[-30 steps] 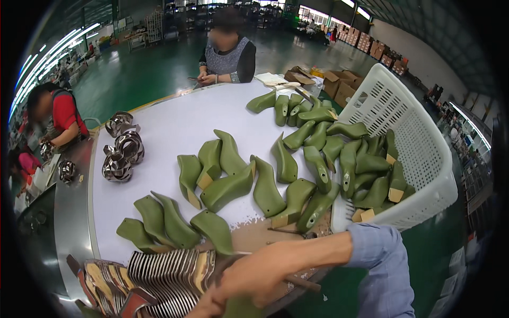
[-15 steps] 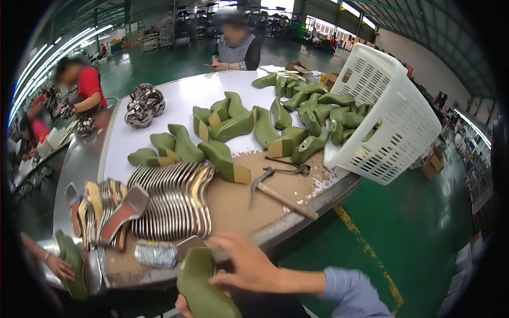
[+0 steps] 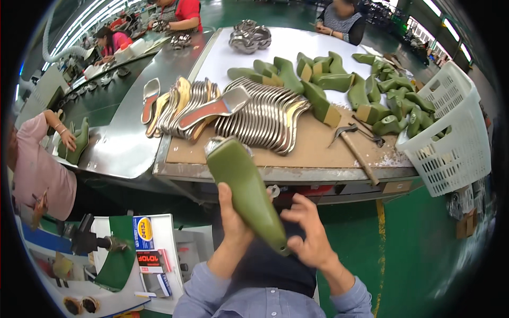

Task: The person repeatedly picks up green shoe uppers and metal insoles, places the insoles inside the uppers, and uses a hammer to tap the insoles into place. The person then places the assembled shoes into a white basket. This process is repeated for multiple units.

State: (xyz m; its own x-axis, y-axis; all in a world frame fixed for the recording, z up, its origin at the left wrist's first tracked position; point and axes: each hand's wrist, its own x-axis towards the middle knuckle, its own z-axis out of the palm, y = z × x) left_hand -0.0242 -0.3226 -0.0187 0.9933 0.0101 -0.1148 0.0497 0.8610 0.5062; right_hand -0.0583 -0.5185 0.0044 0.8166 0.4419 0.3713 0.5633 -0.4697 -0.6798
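Note:
My left hand [image 3: 233, 217] is wrapped around the side of a green shoe last [image 3: 246, 191], which is tilted in front of my body with its narrow end toward the lower right. Beside that narrow end is my right hand [image 3: 313, 236], its fingers spread and bent; I cannot tell whether a fingertip touches the last. Past the last's wide end, a long row of silver-edged shoe soles [image 3: 260, 114] stands packed on the table. A smaller group of soles [image 3: 196, 100] leans to its left, with one reddish-brown sole [image 3: 209, 110] lying across.
Several green lasts [image 3: 331, 81] lie across the table, some spilling from a tilted white basket [image 3: 445, 153] at the right. A hammer [image 3: 358, 156] and pincers [image 3: 374, 137] rest near the front edge. At left, a co-worker's hand [image 3: 68, 139] touches another green last. Boxes [image 3: 151, 259] sit lower left.
My view has turned down and left. The last has come up in front of me in my left hand. My right hand has moved from its upper part to beside its narrow end.

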